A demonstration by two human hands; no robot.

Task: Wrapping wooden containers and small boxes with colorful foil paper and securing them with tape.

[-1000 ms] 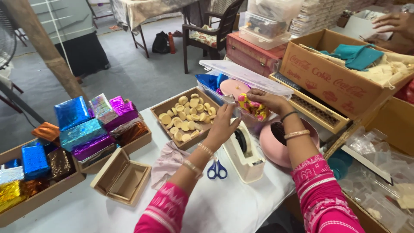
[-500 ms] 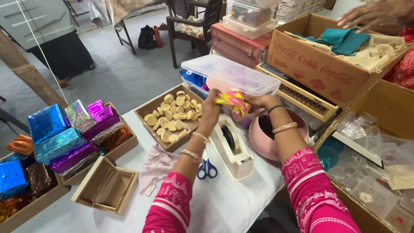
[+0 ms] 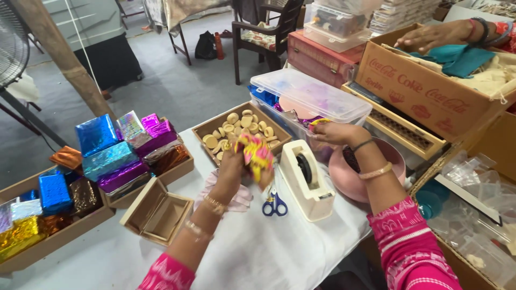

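white cloth [image 3: 269, 252] over the table, nearest the camera. open wooden box [image 3: 157, 213] at 9 o'clock of the left hand, lid back, nothing seen inside. scissors [image 3: 275, 204] with blue handles flat on the cloth, just at 5 o'clock of the left hand. pink rag [image 3: 232, 194] under that hand. left hand [image 3: 236, 166] raised above the rag, fingers closed round crumpled foil [image 3: 256, 152], pink and yellow, held at its 2 o'clock. tape dispenser [image 3: 306, 180], cream, upright between the two hands. pink bowl [image 3: 365, 172] under the right forearm. right hand [image 3: 336, 132] at the near edge of the clear tub [image 3: 312, 102], fingers pinched narrow on a foil scrap [image 3: 318, 122]. tray of discs [image 3: 242, 131] at 12 o'clock of the left hand. foil-wrapped boxes [image 3: 115, 156] in wooden trays at 9 to 10 o'clock. carton [image 3: 430, 91] at 1 o'clock, another person's hand [image 3: 430, 36] on its far rim.
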